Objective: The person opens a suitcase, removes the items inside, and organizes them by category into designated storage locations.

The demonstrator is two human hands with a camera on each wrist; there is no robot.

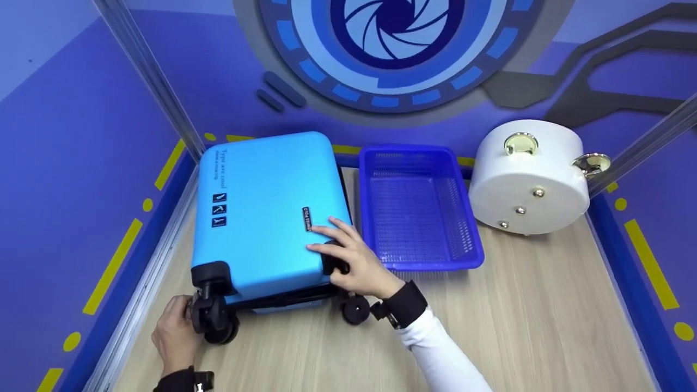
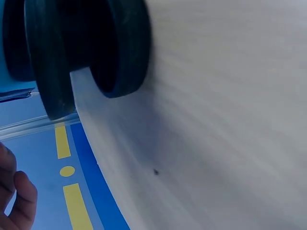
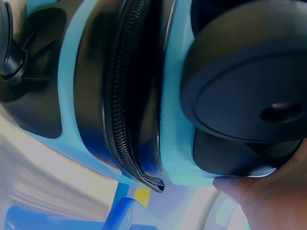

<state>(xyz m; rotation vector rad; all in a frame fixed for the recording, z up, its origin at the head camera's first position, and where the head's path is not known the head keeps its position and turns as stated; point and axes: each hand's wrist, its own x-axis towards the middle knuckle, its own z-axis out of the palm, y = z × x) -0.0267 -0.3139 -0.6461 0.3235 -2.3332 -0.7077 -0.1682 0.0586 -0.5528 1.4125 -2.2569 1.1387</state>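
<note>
Left of blue basket (image 1: 419, 267) lies suitcase (image 1: 267, 201); our right hand (image 1: 359, 264) grasps it at corner, left hand (image 1: 174, 332) beside wheel (image 1: 221, 331), hold hidden, we cannot tell; best we steady both sides evenly, fingers clear, wheel may swivel

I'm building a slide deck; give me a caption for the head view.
Right hand on a blue suitcase's corner, left hand beside a black wheel.

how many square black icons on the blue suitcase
3 on the blue suitcase, stacked below the lettering: top icon, middle icon, bottom icon. Its underside is hidden.
</note>
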